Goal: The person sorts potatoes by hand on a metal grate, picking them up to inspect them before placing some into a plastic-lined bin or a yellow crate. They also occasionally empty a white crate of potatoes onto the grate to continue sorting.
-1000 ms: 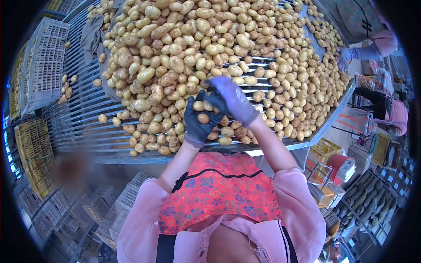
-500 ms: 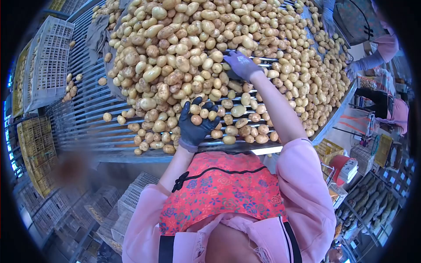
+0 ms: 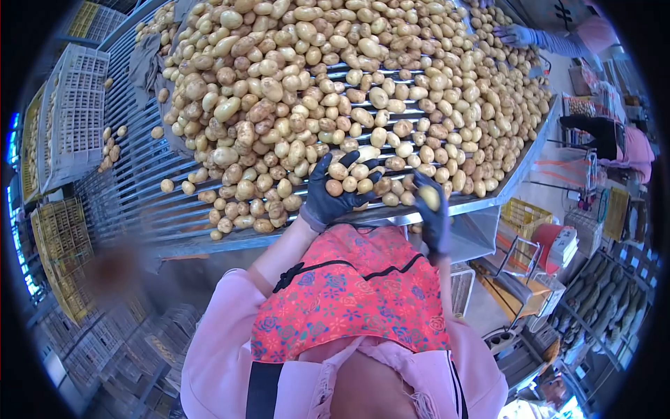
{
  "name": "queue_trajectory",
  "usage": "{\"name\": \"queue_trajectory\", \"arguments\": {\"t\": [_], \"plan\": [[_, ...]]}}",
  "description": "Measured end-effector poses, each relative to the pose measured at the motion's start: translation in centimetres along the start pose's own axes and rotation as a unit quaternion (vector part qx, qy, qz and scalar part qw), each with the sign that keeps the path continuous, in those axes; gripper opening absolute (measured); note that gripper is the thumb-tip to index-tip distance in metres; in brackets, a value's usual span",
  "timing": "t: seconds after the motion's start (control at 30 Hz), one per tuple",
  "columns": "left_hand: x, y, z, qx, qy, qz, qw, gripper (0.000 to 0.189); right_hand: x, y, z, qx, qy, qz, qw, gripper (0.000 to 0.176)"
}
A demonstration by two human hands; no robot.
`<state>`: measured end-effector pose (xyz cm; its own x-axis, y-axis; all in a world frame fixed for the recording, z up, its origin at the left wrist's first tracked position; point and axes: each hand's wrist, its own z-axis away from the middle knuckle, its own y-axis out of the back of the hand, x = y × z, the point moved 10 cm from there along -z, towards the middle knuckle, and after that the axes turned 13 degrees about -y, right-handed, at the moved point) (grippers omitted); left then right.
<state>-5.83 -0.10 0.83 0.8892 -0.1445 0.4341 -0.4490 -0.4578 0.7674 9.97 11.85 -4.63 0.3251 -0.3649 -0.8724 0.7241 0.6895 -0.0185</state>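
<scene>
A large heap of potatoes (image 3: 279, 91) lies on a slatted metal rack (image 3: 150, 167). My left hand (image 3: 333, 195), in a dark glove, is palm up near the rack's front edge, its fingers curled around several small potatoes (image 3: 349, 178). To its right, my right hand (image 3: 434, 216), also gloved and slightly blurred, is closed on a single yellowish potato (image 3: 429, 198) beside the front edge. Loose potatoes lie between and beyond both hands, with bare slats showing among them.
A white crate (image 3: 77, 119) and a yellow crate (image 3: 61, 255) stand at the left. A co-worker's gloved hand (image 3: 515, 35) reaches over the potatoes at the upper right. Below the right edge are a metal chute (image 3: 474, 234) and a red container (image 3: 548, 244).
My right hand has come back from the middle of the heap to the front edge and now holds a potato. My left hand has shifted slightly right, and more small potatoes show in it.
</scene>
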Motion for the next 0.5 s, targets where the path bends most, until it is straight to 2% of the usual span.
{"name": "queue_trajectory", "arguments": {"t": [0.03,0.07,0.1,0.13,0.17,0.2,0.23,0.27,0.3,0.33,0.37,0.4,0.43,0.47,0.5], "plan": [[-0.5,0.5,0.2,0.022,0.034,0.054,0.998,0.032,3.4,4.4,1.6,0.062,-0.086,-0.017,0.994,0.043],[0.0,0.6,0.5,0.018,0.031,0.056,0.998,0.032,6.7,8.9,3.9,0.089,-0.098,0.003,0.991,0.036],[-1.1,0.6,1.7,0.048,0.113,0.128,0.984,0.033,9.1,12.1,6.7,0.116,-0.138,-0.058,0.982,0.033],[-1.7,-0.5,2.9,0.012,0.113,0.091,0.989,0.034,12.0,15.5,10.1,0.127,-0.194,-0.047,0.972,0.038],[-2.2,-1.6,4.1,-0.024,0.111,0.054,0.992,0.034,14.8,19.0,13.3,0.165,-0.289,0.074,0.94,0.041],[-2.1,-1.4,4.2,-0.026,0.109,0.057,0.992,0.034,16.8,21.9,16.4,0.199,-0.377,0.194,0.883,0.045],[-2.9,-1.1,5.1,0.056,0.184,0.239,0.952,0.034,17.5,23.9,19.1,0.252,-0.421,0.278,0.826,0.048],[-3.8,-1.5,6.2,0.135,0.251,0.41,0.867,0.035,17.5,25.6,21.1,0.302,-0.458,0.359,0.755,0.052],[-4.1,-1.9,6.8,0.131,0.239,0.412,0.869,0.035,18.5,26.4,20.8,0.302,-0.458,0.359,0.755,0.052],[-4.4,-2.2,7.4,0.128,0.227,0.415,0.872,0.036,18.3,27.4,19.2,0.342,-0.371,0.339,0.794,0.054],[-5.1,-3.2,8.0,0.104,0.27,0.428,0.856,0.035,14.5,24.7,16.3,0.35,-0.315,0.338,0.815,0.054],[-5.1,-3.3,8.0,0.103,0.264,0.438,0.853,0.035,10.7,21.9,13.4,0.353,-0.259,0.338,0.833,0.055],[-5.1,-3.3,8.0,0.102,0.258,0.447,0.85,0.034,9.6,17.8,9.7,0.313,-0.246,0.022,0.917,0.05],[-5.0,-3.4,8.0,0.102,0.251,0.457,0.847,0.034,6.5,13.0,6.0,0.266,-0.213,-0.042,0.939,0.048],[-4.1,-1.6,6.4,0.093,0.225,0.406,0.881,0.037,1.2,7.0,2.0,0.169,-0.063,0.306,0.935,0.044]]}}
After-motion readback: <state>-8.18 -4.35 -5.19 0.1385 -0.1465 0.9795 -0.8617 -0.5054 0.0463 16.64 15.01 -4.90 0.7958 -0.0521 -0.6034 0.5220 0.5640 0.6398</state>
